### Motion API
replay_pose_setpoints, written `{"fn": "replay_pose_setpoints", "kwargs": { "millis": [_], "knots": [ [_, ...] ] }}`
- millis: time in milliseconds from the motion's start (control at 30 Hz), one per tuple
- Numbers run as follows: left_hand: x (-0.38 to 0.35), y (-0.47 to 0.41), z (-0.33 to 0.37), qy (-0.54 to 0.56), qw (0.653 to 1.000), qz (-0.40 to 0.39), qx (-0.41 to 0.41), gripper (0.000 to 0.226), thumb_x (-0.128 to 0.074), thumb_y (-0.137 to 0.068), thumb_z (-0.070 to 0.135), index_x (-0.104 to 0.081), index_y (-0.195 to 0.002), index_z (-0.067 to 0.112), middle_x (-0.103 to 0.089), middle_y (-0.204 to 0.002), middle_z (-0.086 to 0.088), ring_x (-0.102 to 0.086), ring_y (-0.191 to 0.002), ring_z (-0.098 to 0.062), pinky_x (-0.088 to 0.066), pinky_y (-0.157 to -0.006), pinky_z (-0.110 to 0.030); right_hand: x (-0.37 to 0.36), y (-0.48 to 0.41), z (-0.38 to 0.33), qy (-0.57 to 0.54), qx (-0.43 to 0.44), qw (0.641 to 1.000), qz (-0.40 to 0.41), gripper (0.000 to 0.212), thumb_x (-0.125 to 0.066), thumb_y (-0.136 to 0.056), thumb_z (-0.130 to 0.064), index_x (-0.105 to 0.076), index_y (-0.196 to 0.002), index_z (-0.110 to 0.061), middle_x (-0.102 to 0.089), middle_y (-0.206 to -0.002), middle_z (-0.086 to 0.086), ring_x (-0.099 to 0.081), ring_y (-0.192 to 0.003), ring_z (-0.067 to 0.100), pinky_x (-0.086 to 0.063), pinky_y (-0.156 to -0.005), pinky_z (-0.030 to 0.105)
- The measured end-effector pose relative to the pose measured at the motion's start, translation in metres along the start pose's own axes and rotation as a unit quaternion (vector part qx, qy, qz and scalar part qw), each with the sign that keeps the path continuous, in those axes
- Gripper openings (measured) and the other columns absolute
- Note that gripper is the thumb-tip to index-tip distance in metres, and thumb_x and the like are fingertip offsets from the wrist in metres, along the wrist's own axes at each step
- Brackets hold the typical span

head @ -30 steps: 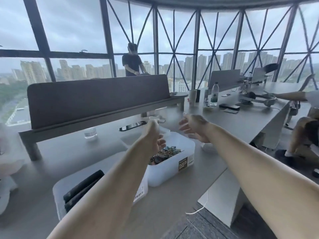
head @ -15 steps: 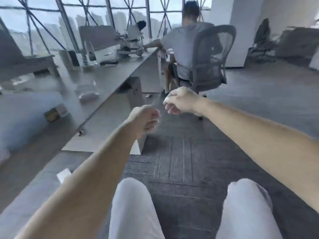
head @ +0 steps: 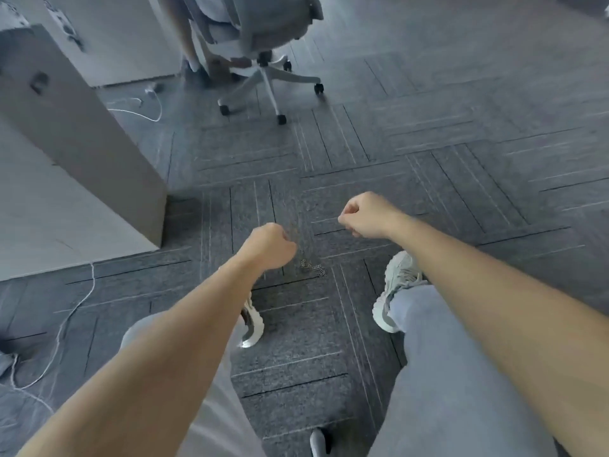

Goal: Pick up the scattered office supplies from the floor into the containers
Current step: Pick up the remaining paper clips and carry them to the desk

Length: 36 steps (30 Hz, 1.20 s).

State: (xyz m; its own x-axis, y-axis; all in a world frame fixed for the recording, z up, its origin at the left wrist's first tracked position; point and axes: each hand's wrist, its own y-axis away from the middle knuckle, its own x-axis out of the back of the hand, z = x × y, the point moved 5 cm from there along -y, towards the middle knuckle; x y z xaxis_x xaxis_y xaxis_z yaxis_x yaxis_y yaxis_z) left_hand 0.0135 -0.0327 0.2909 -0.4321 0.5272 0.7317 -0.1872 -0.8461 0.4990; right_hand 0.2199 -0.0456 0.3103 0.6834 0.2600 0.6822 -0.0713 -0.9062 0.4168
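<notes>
Paper clips [head: 313, 268] heaped on floor [head: 306, 344], left of right shoe [head: 395, 285]: light, stiff, slippery wire, probably best pinched together from above. On left hand [head: 268, 245] and right hand [head: 365, 214], fingers curled, nothing visibly held.

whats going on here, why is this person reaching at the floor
A person looks down at the grey carpet with both arms stretched toward a small cluster of paper clips lying on it. The left grip and right grip are curled into fists near the clips, with nothing visible in either. The clips are not yet picked up, and no container is in view.
</notes>
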Motion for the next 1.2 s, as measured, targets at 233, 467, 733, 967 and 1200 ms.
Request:
{"fn": "replay_pose_setpoints", "kwargs": {
  "millis": [233,467,733,967,1200],
  "knots": [
    [-0.097,-0.16,-0.076,-0.052,0.993,-0.033,0.1,0.009,-0.053,-0.091,0.02,-0.053,-0.094,0.012,-0.06,-0.097,-0.005,-0.057,-0.082,-0.025,-0.049,-0.073,-0.033,-0.082,-0.146,0.094,0.108,-0.026,0.989,-0.094,0.025,-0.061,-0.094,-0.032,-0.063,-0.115,-0.019,-0.064,-0.114,0.001,-0.059,-0.102,0.021,-0.047,-0.083,0.031],
    [-0.222,-0.297,-0.128,-0.046,0.99,-0.103,0.083,0.064,-0.051,-0.099,0.023,-0.023,-0.155,0.017,-0.032,-0.157,-0.008,-0.036,-0.141,-0.028,-0.037,-0.11,-0.038,-0.206,-0.275,0.198,0.195,-0.015,0.964,-0.179,0.03,-0.056,-0.097,-0.025,-0.058,-0.124,-0.013,-0.054,-0.126,0.006,-0.057,-0.107,0.027,-0.052,-0.088,0.044],
    [-0.321,-0.361,-0.166,-0.321,0.928,-0.115,-0.149,0.078,-0.047,-0.101,0.02,0.007,-0.157,0.022,0.02,-0.163,-0.006,0.014,-0.15,-0.036,-0.013,-0.122,-0.05,-0.324,-0.299,0.242,0.395,0.142,0.887,-0.194,0.078,-0.054,-0.099,-0.026,-0.005,-0.157,-0.007,-0.003,-0.165,0.014,-0.014,-0.148,0.035,-0.035,-0.11,0.046],
    [-0.324,-0.35,-0.171,-0.336,0.852,0.064,-0.397,0.027,-0.05,-0.089,0.0,-0.074,-0.102,-0.003,-0.07,-0.107,-0.021,-0.069,-0.096,-0.035,-0.062,-0.068,-0.036,-0.347,-0.289,0.239,0.385,0.297,0.871,-0.07,0.04,-0.086,-0.069,-0.011,-0.072,-0.103,0.004,-0.068,-0.1,0.02,-0.064,-0.09,0.034,-0.059,-0.073,0.039],
    [-0.294,-0.372,-0.16,-0.232,0.907,0.025,-0.352,0.022,-0.075,-0.063,-0.014,-0.061,-0.063,0.002,-0.055,-0.067,-0.011,-0.057,-0.059,-0.028,-0.052,-0.04,-0.031,-0.335,-0.303,0.226,0.343,0.283,0.884,-0.146,0.026,-0.08,-0.073,-0.007,-0.066,-0.094,-0.002,-0.06,-0.087,0.01,-0.056,-0.078,0.025,-0.056,-0.062,0.031]
  ]
}}
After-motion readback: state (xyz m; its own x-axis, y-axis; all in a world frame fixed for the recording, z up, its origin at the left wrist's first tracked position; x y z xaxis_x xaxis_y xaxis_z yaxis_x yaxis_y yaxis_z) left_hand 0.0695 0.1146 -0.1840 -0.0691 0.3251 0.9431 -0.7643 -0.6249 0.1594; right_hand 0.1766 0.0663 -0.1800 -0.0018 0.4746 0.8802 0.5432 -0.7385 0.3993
